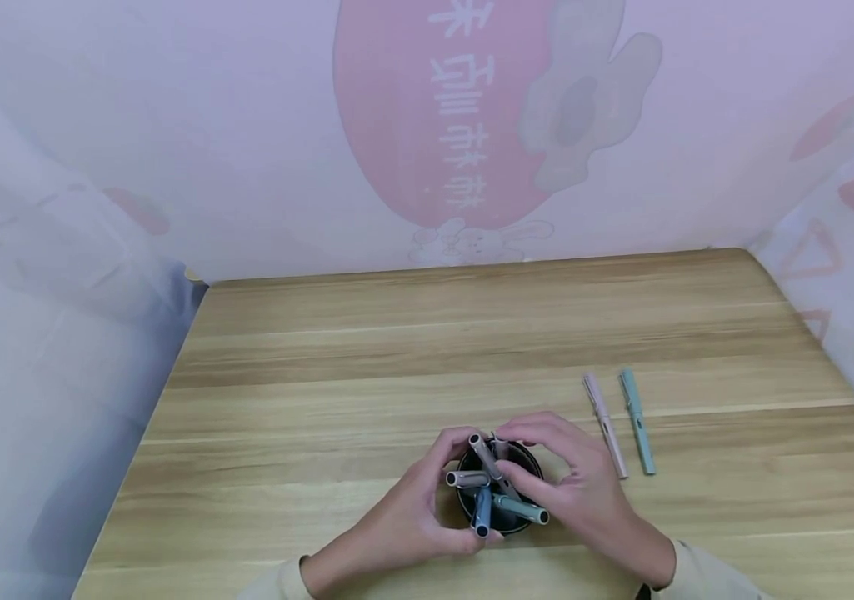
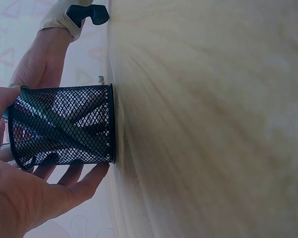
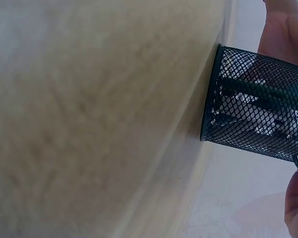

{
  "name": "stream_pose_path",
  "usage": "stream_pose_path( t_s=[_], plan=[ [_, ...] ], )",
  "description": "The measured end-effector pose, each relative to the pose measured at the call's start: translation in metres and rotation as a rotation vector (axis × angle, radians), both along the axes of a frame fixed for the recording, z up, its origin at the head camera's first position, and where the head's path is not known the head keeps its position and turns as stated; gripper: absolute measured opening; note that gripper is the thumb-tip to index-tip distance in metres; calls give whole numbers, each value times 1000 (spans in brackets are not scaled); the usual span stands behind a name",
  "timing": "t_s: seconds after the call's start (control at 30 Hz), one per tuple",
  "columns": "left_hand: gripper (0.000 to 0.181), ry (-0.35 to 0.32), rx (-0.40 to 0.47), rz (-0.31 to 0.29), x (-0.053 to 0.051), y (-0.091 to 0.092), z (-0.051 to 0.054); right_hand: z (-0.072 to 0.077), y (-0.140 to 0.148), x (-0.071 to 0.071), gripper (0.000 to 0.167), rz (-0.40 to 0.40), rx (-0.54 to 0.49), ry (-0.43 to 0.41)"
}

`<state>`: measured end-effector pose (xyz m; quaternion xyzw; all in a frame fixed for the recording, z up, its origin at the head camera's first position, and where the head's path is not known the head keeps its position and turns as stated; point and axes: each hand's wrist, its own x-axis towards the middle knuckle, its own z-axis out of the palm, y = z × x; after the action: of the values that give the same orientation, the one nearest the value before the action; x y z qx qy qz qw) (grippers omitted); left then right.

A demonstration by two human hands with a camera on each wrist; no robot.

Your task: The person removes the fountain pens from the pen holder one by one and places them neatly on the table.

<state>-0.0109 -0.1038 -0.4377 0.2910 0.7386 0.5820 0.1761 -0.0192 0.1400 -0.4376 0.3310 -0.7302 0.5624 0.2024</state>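
- Two capped pens, a pink pen (image 1: 606,427) and a teal pen (image 1: 638,423), are laid side by side on the wood-grain counter (image 1: 322,358).
- Several pens (image 1: 482,504) are held in a black wire-mesh pen cup (image 2: 64,124), stood upright on the counter.
- The cup is gripped by the curled left hand (image 1: 427,508).
- The right hand (image 1: 580,475) is held half curled over the rim; whether a pen is pinched cannot be told.
- White characters (image 1: 462,143) are printed down a pink oval (image 1: 385,100), too faded to be read surely.
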Motion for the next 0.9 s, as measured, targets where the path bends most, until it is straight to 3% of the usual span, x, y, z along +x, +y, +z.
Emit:
stream_pose_path(
  t_s=[0.23, 0.33, 0.5, 0.7, 0.9],
  plan=[
    [93, 11, 8, -1, -1, -1, -2, -3, -4, -2, 24, -44, 51, 66],
    [92, 31, 13, -1, -1, -1, -3, -3, -5, -3, 23, -70, 58, 86],
    [91, 40, 19, -3, -1, -2, -3, -4, -8, -1, 23, -49, 38, 77],
    [92, -1, 1, -7, -1, -1, -2, 0, -7, 3, 20, -4, -60, 63],
    [91, -9, -2, -7, 0, -1, -1, 8, -6, 1, 20, 96, -214, 116]
  ],
)
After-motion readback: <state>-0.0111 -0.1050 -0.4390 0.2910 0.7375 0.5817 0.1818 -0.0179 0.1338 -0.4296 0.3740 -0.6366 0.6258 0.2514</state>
